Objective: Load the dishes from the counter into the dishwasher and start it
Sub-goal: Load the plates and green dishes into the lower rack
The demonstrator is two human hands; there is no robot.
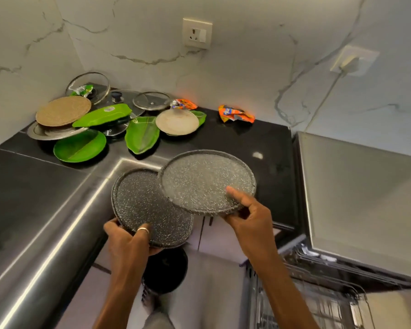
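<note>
Head view.

The left hand [126,241] grips the near rim of the dark speckled plate [142,200]. The thumb lies curled over the top of the rim and the fingers wrap beneath; one finger carries a ring. The right hand [252,219] pinches the near rim of the light speckled plate [199,179]. The thumb presses flat on the upper face and the fingers curl under the edge.

Both plates are round, with a raised rim and a grey-and-white fleck pattern. They are held in the air over the inner corner of the counter [247,143], clear of its surface. The light plate sits higher and overlaps the right edge of the dark plate. Both are tilted slightly, with the far edge raised.

Both forearms reach forward from the bottom of the frame, the left one nearly straight, the right one angled in from the right.

The dishwasher rack [318,293] stands pulled out at lower right, below the right forearm; it is blurred.

At the back of the counter lie a round green plate [80,146], a leaf-shaped green plate [141,136], a beige plate [177,121], a woven mat [63,110], glass lids [152,100] and a snack wrapper [235,113].
</note>
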